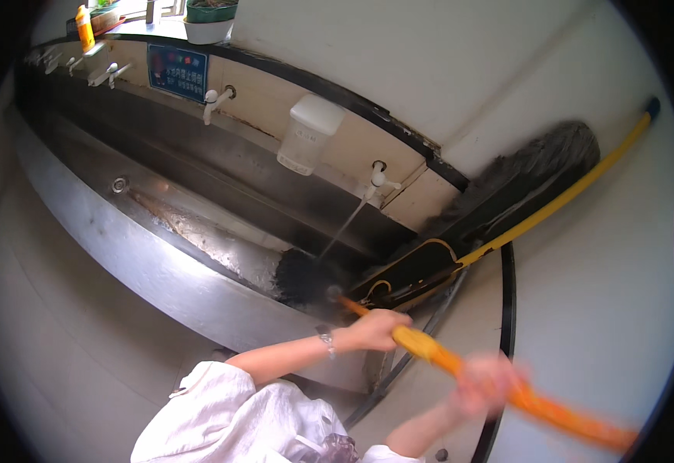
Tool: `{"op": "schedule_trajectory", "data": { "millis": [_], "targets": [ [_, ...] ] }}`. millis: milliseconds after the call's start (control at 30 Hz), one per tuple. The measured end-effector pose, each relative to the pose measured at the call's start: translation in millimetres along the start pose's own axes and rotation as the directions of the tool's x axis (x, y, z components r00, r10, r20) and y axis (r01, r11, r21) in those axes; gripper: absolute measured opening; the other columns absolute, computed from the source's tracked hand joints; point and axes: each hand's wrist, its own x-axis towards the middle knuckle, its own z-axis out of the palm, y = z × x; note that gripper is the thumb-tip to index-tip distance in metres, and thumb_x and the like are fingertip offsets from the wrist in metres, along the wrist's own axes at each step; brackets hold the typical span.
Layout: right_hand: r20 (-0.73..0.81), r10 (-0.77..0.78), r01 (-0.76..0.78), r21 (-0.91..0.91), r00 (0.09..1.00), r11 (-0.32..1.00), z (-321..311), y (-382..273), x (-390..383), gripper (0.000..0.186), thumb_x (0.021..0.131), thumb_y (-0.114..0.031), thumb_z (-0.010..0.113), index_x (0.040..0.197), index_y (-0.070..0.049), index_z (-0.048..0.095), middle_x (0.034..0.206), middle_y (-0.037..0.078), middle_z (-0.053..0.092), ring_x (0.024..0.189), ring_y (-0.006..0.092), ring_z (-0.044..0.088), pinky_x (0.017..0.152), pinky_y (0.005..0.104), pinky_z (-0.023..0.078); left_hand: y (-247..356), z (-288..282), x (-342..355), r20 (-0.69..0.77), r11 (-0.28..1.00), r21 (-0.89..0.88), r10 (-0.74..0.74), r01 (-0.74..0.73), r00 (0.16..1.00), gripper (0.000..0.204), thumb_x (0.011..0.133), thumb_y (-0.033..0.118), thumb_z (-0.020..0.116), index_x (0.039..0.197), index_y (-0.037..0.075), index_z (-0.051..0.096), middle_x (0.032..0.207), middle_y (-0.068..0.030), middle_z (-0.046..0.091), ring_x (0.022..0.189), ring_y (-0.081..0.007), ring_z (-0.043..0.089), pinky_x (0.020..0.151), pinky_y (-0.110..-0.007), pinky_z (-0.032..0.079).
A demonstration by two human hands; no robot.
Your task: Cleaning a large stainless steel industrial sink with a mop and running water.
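Observation:
My left hand (379,330) is closed round the upper-middle of an orange mop handle (429,346), with a watch or bracelet at the wrist. My right hand (485,383), blurred by motion, grips the same handle farther down toward the lower right. The dark, stringy mop head (300,276) rests in the long steel trough sink (159,255), at its near right end. A thin stream of water runs from a white tap (375,185) onto the head.
A grey flat mop (530,158) and a yellow pole (568,197) lean in the right corner beside the trough. Along the back wall are more taps (213,104), a white plastic container (312,131) and a blue sign (175,73). Potted plants (209,23) stand on the sill.

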Motion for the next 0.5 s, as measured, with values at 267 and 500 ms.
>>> {"op": "schedule_trajectory", "data": {
  "millis": [267,500],
  "targets": [
    [0.455,0.177,-0.099,-0.191,0.873,0.977,27,31,12,0.029,0.091,-0.027,0.055,0.076,-0.013,0.035,0.049,-0.003,0.038,0.036,0.0061,0.035,0.038,0.0186,0.034,-34,4,-25,-0.21,0.981,-0.022,-0.194,0.194,0.958,0.02,0.073,0.01,0.062,0.088,0.002,0.052,0.083,-0.0168,0.057,0.085,-0.0352,0.055,0.07,-0.04,0.043],
    [0.957,-0.089,-0.341,0.184,0.274,0.922,42,-3,42,0.031,0.087,-0.022,0.06,0.065,-0.007,0.044,0.054,0.002,0.049,0.043,0.0144,0.049,0.048,0.0218,0.045,-45,-6,-35,0.042,0.988,-0.05,-0.142,0.144,0.989,0.017,0.072,0.018,0.063,0.071,0.003,0.055,0.069,-0.0165,0.058,0.07,-0.035,0.058,0.061,-0.042,0.043]
  ]
}}
